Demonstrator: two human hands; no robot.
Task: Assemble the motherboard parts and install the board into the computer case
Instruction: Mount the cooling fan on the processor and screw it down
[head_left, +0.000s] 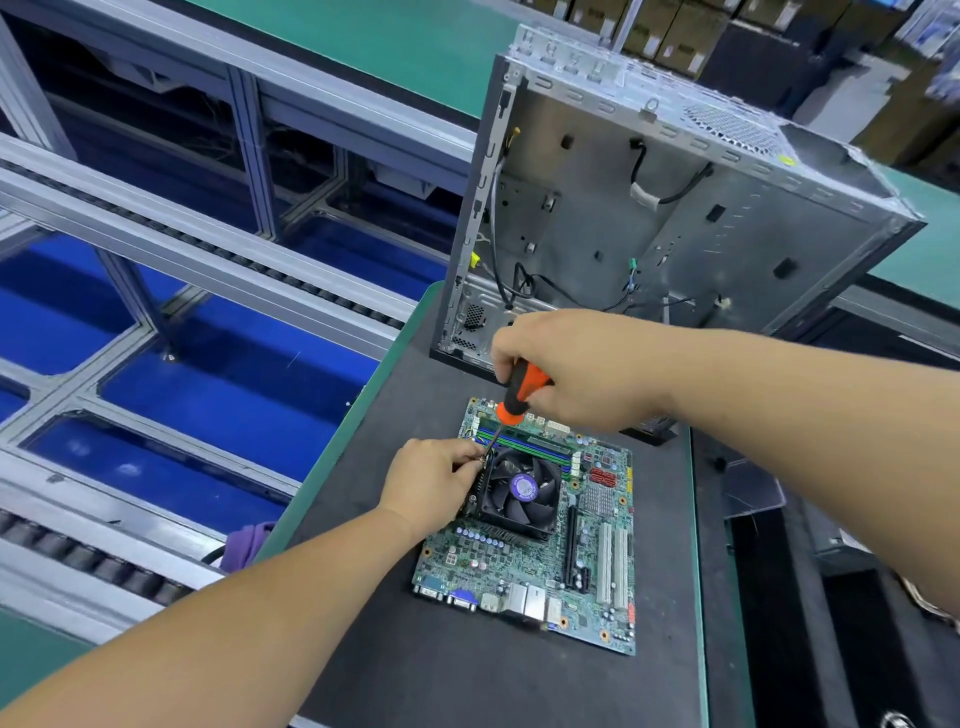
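A green motherboard (535, 530) lies flat on the dark mat of the table (467, 675), its port connectors along the near edge and its memory sticks (524, 441) along the far edge. A black CPU cooler fan (521, 491) with a purple centre label sits on the board's far left part.

The right hand (566, 364) is curled round the orange and black handle of a screwdriver (519, 395), gripping it from above. The tool tilts, handle up and to the far right, its thin shaft running down and left to the cooler's far left corner. The tip itself is too small to make out against the fingers there.

The left hand (431, 480) rests at the left side of the cooler, fingers curled and pinched together at that same far left corner, right where the shaft comes down. Whether they pinch a screw or the corner of the cooler, I cannot tell.

Just beyond the board, at the far end of the mat, an open grey computer case (649, 208) stands tipped up on its edge, its bare metal inside facing this way, with loose black cables (670, 192) hanging within. The motherboard is apart from the case, near it. To the left runs an aluminium-framed roller conveyor (208, 244) with blue panels beneath.
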